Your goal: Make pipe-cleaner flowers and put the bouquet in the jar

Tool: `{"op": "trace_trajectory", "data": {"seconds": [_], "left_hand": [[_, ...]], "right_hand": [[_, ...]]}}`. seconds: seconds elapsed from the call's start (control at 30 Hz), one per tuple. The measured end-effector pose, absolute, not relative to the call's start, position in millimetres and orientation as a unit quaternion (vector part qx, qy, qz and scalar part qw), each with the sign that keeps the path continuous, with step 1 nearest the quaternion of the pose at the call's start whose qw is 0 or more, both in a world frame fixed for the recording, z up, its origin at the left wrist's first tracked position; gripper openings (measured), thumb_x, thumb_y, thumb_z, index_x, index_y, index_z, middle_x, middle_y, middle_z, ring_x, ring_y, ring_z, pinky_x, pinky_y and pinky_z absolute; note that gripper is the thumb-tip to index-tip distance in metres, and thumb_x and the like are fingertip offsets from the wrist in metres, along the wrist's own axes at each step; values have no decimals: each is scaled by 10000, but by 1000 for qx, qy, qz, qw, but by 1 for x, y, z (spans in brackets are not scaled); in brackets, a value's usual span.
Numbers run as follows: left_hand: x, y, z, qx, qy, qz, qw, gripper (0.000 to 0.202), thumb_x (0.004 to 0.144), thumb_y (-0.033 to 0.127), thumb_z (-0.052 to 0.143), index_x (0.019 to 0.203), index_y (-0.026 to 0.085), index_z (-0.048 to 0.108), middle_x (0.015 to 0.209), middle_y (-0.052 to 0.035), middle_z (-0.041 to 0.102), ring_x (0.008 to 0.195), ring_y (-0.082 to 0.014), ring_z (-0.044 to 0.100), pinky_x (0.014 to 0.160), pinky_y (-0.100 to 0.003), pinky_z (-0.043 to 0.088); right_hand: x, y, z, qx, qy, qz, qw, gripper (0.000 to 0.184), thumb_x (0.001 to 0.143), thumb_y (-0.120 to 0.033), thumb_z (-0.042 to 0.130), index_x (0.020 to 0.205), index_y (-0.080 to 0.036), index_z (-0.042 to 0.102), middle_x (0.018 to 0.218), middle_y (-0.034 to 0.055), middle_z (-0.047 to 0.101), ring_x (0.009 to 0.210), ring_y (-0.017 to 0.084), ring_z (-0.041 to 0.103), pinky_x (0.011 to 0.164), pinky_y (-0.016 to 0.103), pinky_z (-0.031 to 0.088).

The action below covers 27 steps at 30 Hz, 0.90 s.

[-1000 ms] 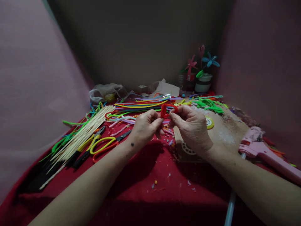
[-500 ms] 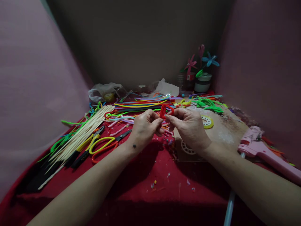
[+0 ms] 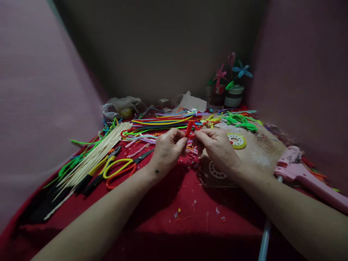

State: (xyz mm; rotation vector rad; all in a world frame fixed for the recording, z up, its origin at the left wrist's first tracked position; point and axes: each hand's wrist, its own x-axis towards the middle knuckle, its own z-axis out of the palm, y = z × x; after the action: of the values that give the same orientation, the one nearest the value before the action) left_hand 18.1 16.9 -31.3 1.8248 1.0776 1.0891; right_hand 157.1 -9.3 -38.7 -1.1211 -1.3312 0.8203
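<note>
A bent red pipe cleaner [image 3: 191, 126] stands up between my two hands, folded into a zigzag of narrow loops. My left hand [image 3: 170, 146] pinches its lower left end between thumb and fingers. On the other side, my right hand [image 3: 216, 145] grips the right part with thumb and forefinger. Both hands hover over the middle of the red cloth [image 3: 185, 203]. Below my right hand lies a white ring with holes [image 3: 216, 170] on a brown board [image 3: 261, 152]; a yellow-rimmed ring [image 3: 237, 141] sits just beyond.
Scissors [image 3: 119, 170], pliers [image 3: 107, 159] and wooden sticks [image 3: 95, 152] lie at left. Coloured pipe cleaners [image 3: 163, 121] spread behind my hands, green ones [image 3: 241, 121] farther right. A pink glue gun [image 3: 296, 168] rests at right. Pipe-cleaner flowers [image 3: 241, 69] stand in pots at the back.
My right hand has shifted slightly and bent the red pipe cleaner's right part from a rounded loop into a sharper fold. My left hand keeps its pinch, nearly still.
</note>
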Motion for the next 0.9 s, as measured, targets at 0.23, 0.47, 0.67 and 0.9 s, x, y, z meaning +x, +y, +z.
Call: {"op": "trace_trajectory", "data": {"seconds": [0.23,0.47,0.67,0.9], "left_hand": [[21,14,-35,723,410,413,372,104,765,240,545,742,139,558,549,3,600,467,-118,583,462,-214,467],[20,15,-35,723,376,406,414,90,752,202,566,808,164,506,585,32,586,469,-101,577,442,-200,470],[23,13,-27,678,365,382,511,146,773,187,542,902,153,482,593,30,600,436,-121,597,389,-220,492],[18,21,-19,688,380,316,531,100,786,162,530,707,128,478,525,10,582,426,-123,594,386,-224,500]], "right_hand": [[156,-3,-47,-466,-561,426,536,294,781,-344,538,567,-144,563,506,-9,520,449,83,422,430,219,300],[160,-1,-39,-365,-429,570,599,222,668,-344,687,691,-150,581,578,-22,553,467,81,480,462,219,380],[162,4,-46,-347,-410,600,593,224,641,-312,713,672,-132,583,584,-9,582,441,77,497,447,219,402],[159,-1,-40,-395,-387,577,602,194,661,-286,692,646,-145,558,497,-31,551,417,75,504,439,208,448]]}}
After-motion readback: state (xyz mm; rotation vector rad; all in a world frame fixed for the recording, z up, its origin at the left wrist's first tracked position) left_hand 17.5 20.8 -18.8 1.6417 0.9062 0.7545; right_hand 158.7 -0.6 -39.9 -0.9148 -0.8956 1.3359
